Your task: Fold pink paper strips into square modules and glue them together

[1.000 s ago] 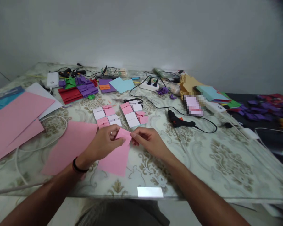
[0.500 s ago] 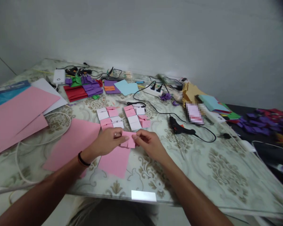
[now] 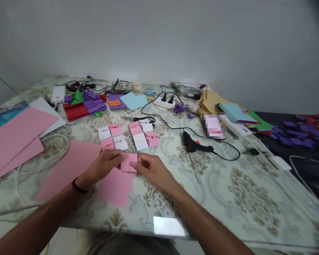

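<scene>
A small folded pink paper square [image 3: 128, 162] is held up between both hands over the table. My left hand [image 3: 106, 163] pinches its left edge, thumb on top. My right hand [image 3: 153, 170] grips the right edge, with the thumb pressed on its face. Beneath them lies a pink paper sheet [image 3: 116, 187], and a larger pink sheet [image 3: 69, 170] is to the left. Just beyond my hands are two checkered blocks of folded pink and white squares, the left block [image 3: 104, 133] and the right block [image 3: 139, 141].
Scissors [image 3: 146, 119] lie behind the blocks. A black glue gun [image 3: 195, 144] with its cable rests to the right, near a blurred phone [image 3: 214, 126]. A white power strip [image 3: 164, 102] stands at the back. Folded red papers [image 3: 74, 111] sit back left, a white cable [image 3: 66, 141] nearer.
The view has shifted, so the scene sits further left. My right thumb has moved inward across the pink square, whose two flaps now look pressed together.
</scene>
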The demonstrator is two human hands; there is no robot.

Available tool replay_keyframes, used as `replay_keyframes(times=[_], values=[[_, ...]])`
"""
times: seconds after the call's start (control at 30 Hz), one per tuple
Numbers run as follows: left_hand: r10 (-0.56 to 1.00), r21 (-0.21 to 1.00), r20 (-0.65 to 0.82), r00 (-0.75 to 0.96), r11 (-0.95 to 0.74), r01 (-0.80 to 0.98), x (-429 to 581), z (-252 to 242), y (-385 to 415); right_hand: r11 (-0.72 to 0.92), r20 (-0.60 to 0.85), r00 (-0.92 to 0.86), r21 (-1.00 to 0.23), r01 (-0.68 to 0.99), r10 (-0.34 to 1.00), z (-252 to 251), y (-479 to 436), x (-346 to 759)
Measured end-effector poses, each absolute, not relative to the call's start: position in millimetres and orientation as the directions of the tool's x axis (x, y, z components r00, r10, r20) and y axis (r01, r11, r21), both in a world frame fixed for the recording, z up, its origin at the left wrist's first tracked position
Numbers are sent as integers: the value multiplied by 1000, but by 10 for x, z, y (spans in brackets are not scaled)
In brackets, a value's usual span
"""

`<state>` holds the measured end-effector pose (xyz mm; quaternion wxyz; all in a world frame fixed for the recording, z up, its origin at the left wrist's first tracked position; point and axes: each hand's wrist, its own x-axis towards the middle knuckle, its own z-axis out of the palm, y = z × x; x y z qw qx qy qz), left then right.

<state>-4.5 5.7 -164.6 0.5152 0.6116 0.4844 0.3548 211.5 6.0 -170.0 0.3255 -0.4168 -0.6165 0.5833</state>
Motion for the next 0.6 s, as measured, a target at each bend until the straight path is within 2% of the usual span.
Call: replay_keyframes(times=[0.13, 0.27, 0.6], values=[[962, 990, -139, 233, 127, 68, -71, -1651, 63, 74, 68, -461, -997, -6, 885, -1673, 73, 2164], [954, 972, -182, 238, 211, -102, -36, -1619, -2, 214, 156, -516, -975, 55, 842, -1615, 95, 2210], [933, 967, -231, 276, 252, -44, 69, -1467, -75, 147, 108, -472, -988, 46, 875, -1620, 114, 2219]])
